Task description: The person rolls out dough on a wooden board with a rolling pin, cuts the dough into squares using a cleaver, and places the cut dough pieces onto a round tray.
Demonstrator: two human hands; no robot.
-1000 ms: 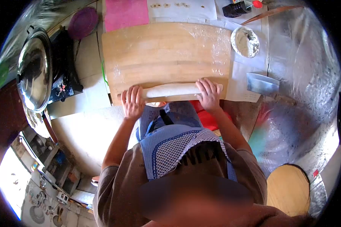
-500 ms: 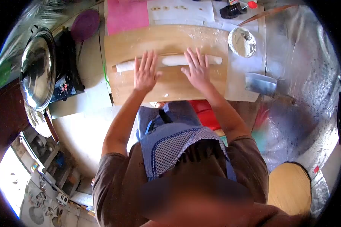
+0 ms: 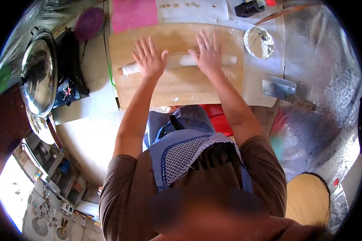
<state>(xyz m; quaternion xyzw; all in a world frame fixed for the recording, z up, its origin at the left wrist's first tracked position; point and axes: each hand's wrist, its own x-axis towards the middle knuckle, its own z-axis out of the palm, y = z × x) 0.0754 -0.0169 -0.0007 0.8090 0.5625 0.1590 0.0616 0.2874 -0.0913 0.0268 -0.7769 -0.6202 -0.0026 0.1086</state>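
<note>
A long white roll of dough (image 3: 175, 61) lies crosswise on the wooden board (image 3: 177, 90). The brown tip of a rolling pin (image 3: 120, 71) sticks out at its left end. My left hand (image 3: 150, 62) is flat over the roll's left part, fingers spread and pointing away from me. Over the right part lies my right hand (image 3: 208, 54), also open, with blurred fingertips. Both palms hide parts of the roll. White specks of flour or dough dot the board.
Right of the board stand a flour-coated bowl (image 3: 259, 42) and a cleaver (image 3: 279, 87). A dark bottle (image 3: 246, 9) and pink paper (image 3: 134, 15) are at the back. A lidded pan (image 3: 39, 74) sits on the left, near a purple paddle-shaped thing (image 3: 89, 24).
Both hands have slid forward, away from me, over the roll, so the wrists now sit nearer it. The roll itself has barely shifted, and the view has moved slightly.
</note>
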